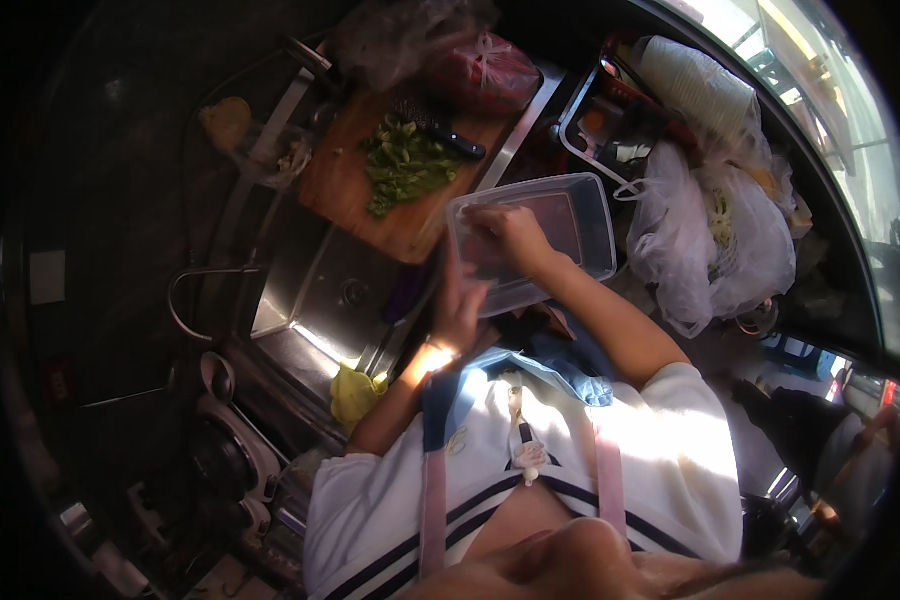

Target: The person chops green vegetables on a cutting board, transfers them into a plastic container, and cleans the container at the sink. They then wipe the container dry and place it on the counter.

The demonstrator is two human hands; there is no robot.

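Observation:
A clear rectangular plastic container is tilted in front of my chest. My left hand grips its left side, with the fingers along the outside and the thumb over the rim; this hand is slightly blurred. My right hand reaches over the container with bent fingers near its far left corner. Whether anything is between those fingers cannot be seen. Beyond the container is a wooden cutting board with chopped green leaves heaped on it. A knife with a dark handle rests across the leaves.
A steel sink lies left, with a yellow cloth at its near edge. Red-filled plastic bags sit behind the board. White plastic bags and stacked disposable containers are on the right. Another person is at far right.

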